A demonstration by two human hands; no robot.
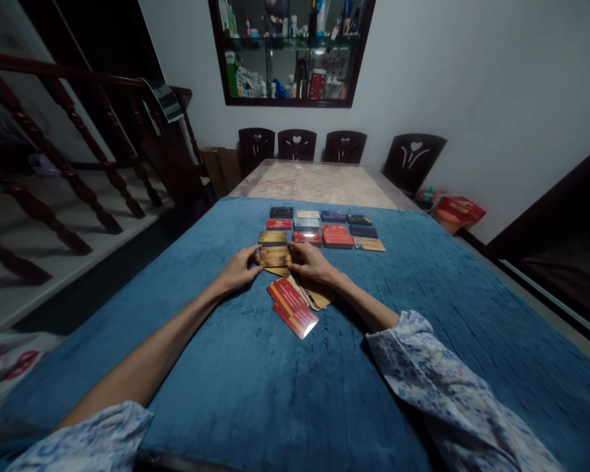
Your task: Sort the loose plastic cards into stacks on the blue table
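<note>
Gold card (275,256) sits at the centre of the frame, low over the blue cloth (226,373), held at its two short ends. The left hand (238,269) comes in from the lower left with thumb and fingertips closed on the left end of the gold card, the other fingers curled under. The right hand (313,262) meets it from the right, its fingers bent and closed on the other end, the wrist resting over a loose pile of gold cards (317,296) on the cloth. Just below the hands, a fan of red cards (293,305) lies spread towards the lower centre and overlaps that pile. Directly above the held card, rows of cards (324,229) in red, gold, dark and pale colours lie flat, side by side in a neat grid. Beyond the cloth's far edge the bare marble table top (319,183) shows, with dark chairs (295,144) lined along it. A glass-fronted cabinet (290,59) full of bottles fills the upper centre, and a wooden stair railing (54,131) runs across the upper left.
</note>
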